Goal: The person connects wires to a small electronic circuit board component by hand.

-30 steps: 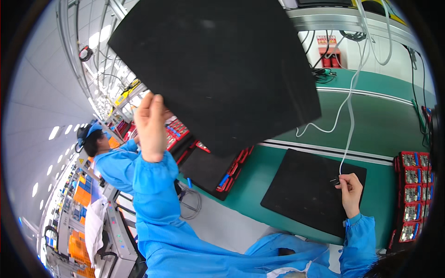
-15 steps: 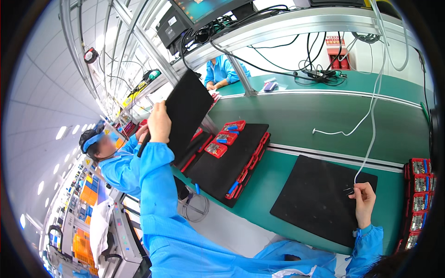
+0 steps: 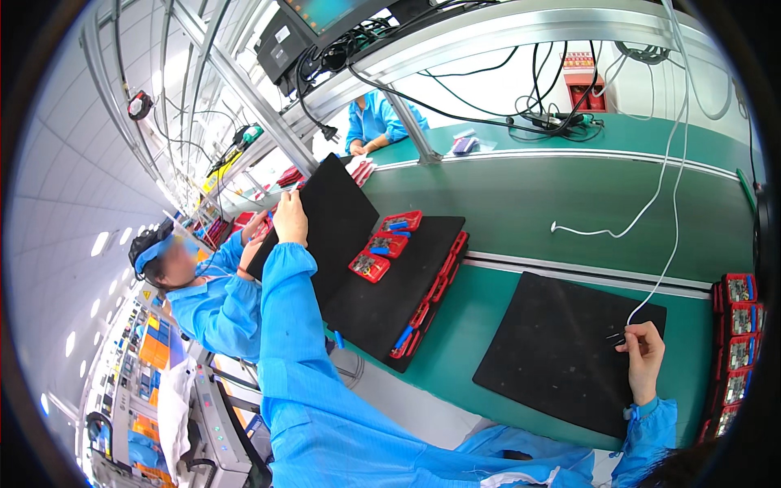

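My left hand is closed on the edge of a black foam sheet, which stands tilted at the left end of a stack. The stack's top black sheet carries several small red trays with circuit boards and blue parts in them. More red trays show along its side, under the sheet. My right hand pinches the end of a white cable, with thin dark prongs sticking out past the fingertips. Below that hand a black mat lies on the green bench.
Red trays with boards are stacked at the right edge. A co-worker in blue stands at the left, hands near my left hand. Another person sits beyond the bench. A metal shelf beam with hanging cables crosses above.
The sheet in my left hand has come down toward the stack and now stands behind the red trays. My right hand keeps its pinch on the cable. The whole view has shifted slightly.
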